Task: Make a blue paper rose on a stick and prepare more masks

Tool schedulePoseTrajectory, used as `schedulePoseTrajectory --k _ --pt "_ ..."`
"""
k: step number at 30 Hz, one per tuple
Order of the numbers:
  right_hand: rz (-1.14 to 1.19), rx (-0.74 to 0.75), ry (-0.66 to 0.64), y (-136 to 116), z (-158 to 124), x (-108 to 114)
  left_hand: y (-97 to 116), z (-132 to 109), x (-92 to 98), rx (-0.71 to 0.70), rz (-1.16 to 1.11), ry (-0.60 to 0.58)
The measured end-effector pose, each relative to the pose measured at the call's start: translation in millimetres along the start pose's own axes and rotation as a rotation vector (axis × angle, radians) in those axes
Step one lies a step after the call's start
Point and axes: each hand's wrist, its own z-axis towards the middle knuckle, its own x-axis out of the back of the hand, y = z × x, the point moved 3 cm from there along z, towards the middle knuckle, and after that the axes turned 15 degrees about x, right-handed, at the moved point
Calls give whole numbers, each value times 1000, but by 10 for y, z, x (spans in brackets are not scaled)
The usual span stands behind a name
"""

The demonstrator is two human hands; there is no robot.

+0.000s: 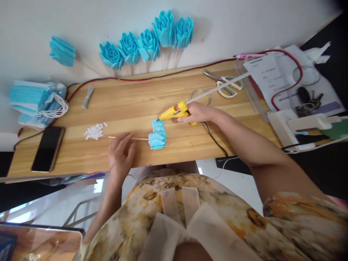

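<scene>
Wood desk (130, 90), 6 blue blooms (149, 45) along white wall (223, 25), masks (28, 98) piled far L, papers' (265, 69) print too small to read. R hand (199, 111) wrapped round yellow glue gun (170, 113), nozzle (158, 119) at bloom no. 7 (157, 140) nr front edge; L hand (121, 152) bent over its stick (140, 139), can't tell if pinching.

Pale wall (231, 25) above a wood-grain table (122, 92)

The wall is plain and whitish, with a few small reddish marks. The long, light-brown table stands against it. A dark surface (333, 40) lies beyond its right end. Below, the pale, glossy floor (240, 186) shows bright patches of light (99, 185) at left, near a grey tubular frame (84, 219).
</scene>
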Motion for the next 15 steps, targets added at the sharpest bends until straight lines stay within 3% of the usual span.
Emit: schedulePoseTrajectory --k 5,15 --pt "-11 6 -3 -15 9 14 -75 59 -120 -32 81 -18" --pt "99 26 38 93 -12 8 -129 173 -133 25 113 5"
